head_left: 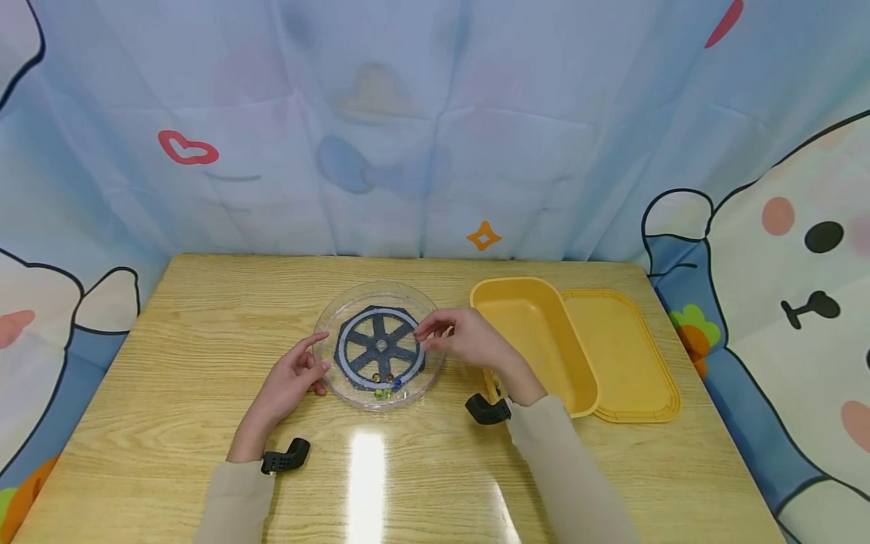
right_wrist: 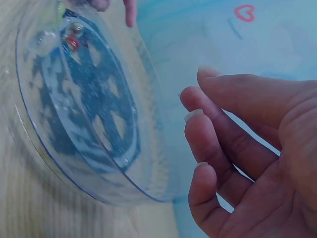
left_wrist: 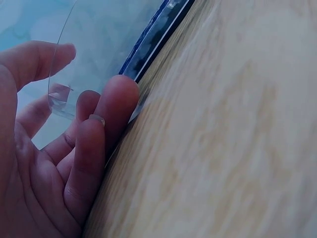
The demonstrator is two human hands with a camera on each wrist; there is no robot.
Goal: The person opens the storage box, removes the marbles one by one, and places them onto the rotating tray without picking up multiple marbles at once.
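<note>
A clear round dish [head_left: 435,381] sits on the table, with a dark six-spoked wheel shape and pale ring [head_left: 348,368] showing at its base. Several small coloured marbles [head_left: 397,384] lie together at the dish's near side. My left hand [head_left: 292,381] is beside the left wall, its extended index finger and thumb right at the rim. Over the right rim hovers my right hand [head_left: 469,336], fingers loosely bent, thumb near the index fingertip. In the right wrist view, nothing shows between those fingertips [right_wrist: 195,116].
To the right stands a yellow tub [head_left: 587,370], small dark items partly visible in its near left corner. Its matching yellow lid [head_left: 628,355] lies flat beside it. A printed curtain [head_left: 421,151] hangs behind the wooden table [head_left: 224,302].
</note>
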